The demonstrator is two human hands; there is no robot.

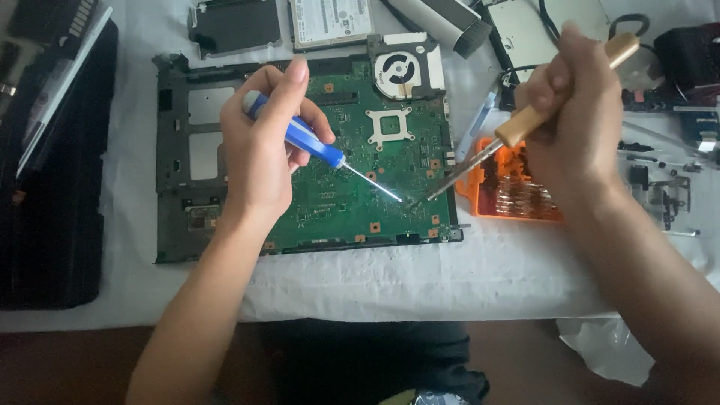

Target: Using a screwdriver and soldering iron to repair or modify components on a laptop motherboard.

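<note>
A green laptop motherboard [352,187] lies in its dark chassis frame [171,172] on a white cloth. My left hand [262,150] grips a blue-handled screwdriver [315,146]; its thin shaft slants down to the right, tip on the board's lower right area. My right hand [570,112] holds a wooden-handled tool [525,120] with a metal shaft that slants down to the left. Both tips meet near the same spot [414,199] on the board. A cooling fan [397,71] sits at the board's top right corner.
An orange tray of screwdriver bits [495,196] lies right of the board, partly under my right hand. A hard drive [330,21] and a metal bracket [232,26] lie behind. A black laptop case [52,187] is at left. Small screws and parts [667,195] are scattered at right.
</note>
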